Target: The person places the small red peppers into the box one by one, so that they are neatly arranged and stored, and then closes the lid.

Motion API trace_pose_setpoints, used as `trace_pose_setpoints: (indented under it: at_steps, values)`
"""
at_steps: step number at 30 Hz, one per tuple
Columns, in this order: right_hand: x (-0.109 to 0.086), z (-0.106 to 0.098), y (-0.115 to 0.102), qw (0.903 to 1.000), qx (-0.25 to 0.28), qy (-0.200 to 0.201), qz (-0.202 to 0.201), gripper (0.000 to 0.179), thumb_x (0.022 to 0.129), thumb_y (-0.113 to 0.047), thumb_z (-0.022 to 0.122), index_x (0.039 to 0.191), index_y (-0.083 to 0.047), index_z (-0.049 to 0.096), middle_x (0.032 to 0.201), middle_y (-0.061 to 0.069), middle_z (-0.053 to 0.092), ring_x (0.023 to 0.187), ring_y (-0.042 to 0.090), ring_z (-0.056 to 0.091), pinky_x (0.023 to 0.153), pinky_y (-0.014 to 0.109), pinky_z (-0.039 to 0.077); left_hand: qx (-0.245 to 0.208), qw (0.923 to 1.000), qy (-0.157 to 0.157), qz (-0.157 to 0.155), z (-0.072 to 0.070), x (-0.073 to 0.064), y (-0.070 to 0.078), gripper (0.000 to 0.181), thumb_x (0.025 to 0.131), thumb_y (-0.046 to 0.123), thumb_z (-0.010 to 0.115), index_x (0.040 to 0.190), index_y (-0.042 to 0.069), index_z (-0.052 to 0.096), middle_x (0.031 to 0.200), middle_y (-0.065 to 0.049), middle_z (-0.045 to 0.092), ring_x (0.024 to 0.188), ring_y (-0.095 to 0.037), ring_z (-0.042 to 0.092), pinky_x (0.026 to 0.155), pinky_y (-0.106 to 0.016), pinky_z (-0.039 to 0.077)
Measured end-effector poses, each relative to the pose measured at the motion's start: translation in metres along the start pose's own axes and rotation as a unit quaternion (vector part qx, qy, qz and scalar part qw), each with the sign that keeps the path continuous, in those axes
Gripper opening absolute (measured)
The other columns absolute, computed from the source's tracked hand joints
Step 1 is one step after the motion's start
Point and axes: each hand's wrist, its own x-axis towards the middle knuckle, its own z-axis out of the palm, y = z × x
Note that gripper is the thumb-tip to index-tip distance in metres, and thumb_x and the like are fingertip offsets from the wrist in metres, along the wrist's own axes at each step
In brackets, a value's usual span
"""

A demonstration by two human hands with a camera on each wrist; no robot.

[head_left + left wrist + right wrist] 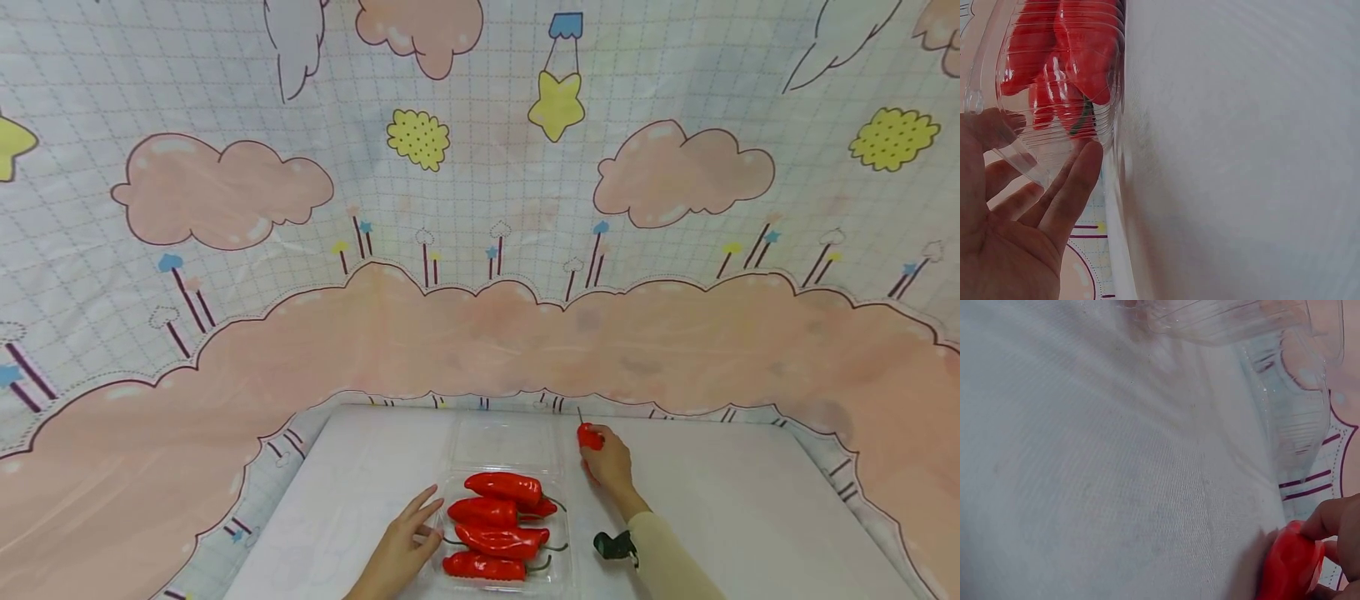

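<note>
Several shiny red peppers (501,540) with green stems lie crosswise in a clear plastic box (573,533), whose lid (506,443) is folded back. My left hand (401,542) is at the box's left side, fingers spread and fairly straight. In the left wrist view its fingertips (1090,156) touch the clear wall, with peppers showing through it. To the right of the lid, near the table's far edge, my right hand (611,462) grips one red pepper (589,435) between thumb and fingers, its thin stem pointing away. That pepper (1291,562) is partly cut off in the right wrist view.
The white table (750,508) extends on both sides of the box. A dark camera mount (615,546) sits at the right wrist. Behind the table hangs a cloth (480,342) printed with clouds and stars.
</note>
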Motion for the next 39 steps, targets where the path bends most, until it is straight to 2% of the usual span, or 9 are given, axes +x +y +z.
trace_pose_setpoints:
  at_steps: [11, 21, 29, 39]
  values:
    - [-0.006, -0.011, 0.006, 0.9991, 0.030, -0.012, 0.026, 0.043, 0.089, -0.011, 0.055, 0.131, 0.000, 0.052, 0.130, 0.029, 0.058, 0.115, 0.044, 0.056, 0.101, 0.060, 0.047, -0.001, 1.0000, -0.001, 0.001, 0.000, 0.000, 0.001, 0.050, 0.093, 0.019, 0.064, 0.139, 0.000, 0.053, 0.155, -0.019, 0.038, 0.088, -0.007, 0.068, 0.075, -0.026, 0.061]
    - [-0.012, -0.025, 0.006, 0.9983, 0.051, -0.010, 0.027, 0.043, 0.091, -0.012, 0.056, 0.133, -0.001, 0.050, 0.134, 0.030, 0.055, 0.119, 0.046, 0.054, 0.103, 0.061, 0.046, -0.009, 0.9999, 0.001, 0.010, -0.001, -0.001, 0.000, 0.050, 0.094, 0.019, 0.063, 0.138, -0.001, 0.053, 0.155, -0.018, 0.038, 0.088, -0.005, 0.068, 0.075, -0.021, 0.060]
    - [-0.015, -0.038, 0.002, 0.9988, 0.046, 0.006, 0.014, 0.041, 0.091, -0.011, 0.055, 0.131, -0.002, 0.052, 0.132, 0.029, 0.058, 0.116, 0.045, 0.056, 0.101, 0.059, 0.047, -0.009, 0.9999, -0.001, 0.008, 0.000, 0.000, -0.001, 0.050, 0.094, 0.020, 0.064, 0.139, 0.000, 0.053, 0.155, -0.018, 0.038, 0.089, -0.007, 0.068, 0.076, -0.024, 0.060]
    - [-0.023, -0.051, -0.005, 0.9984, 0.051, 0.025, 0.003, 0.041, 0.091, -0.012, 0.058, 0.130, -0.002, 0.054, 0.125, 0.030, 0.061, 0.112, 0.043, 0.057, 0.098, 0.058, 0.050, -0.007, 0.9999, 0.000, 0.009, -0.002, 0.001, -0.002, 0.049, 0.094, 0.019, 0.064, 0.139, 0.001, 0.053, 0.155, -0.018, 0.038, 0.088, -0.005, 0.067, 0.076, -0.021, 0.060]
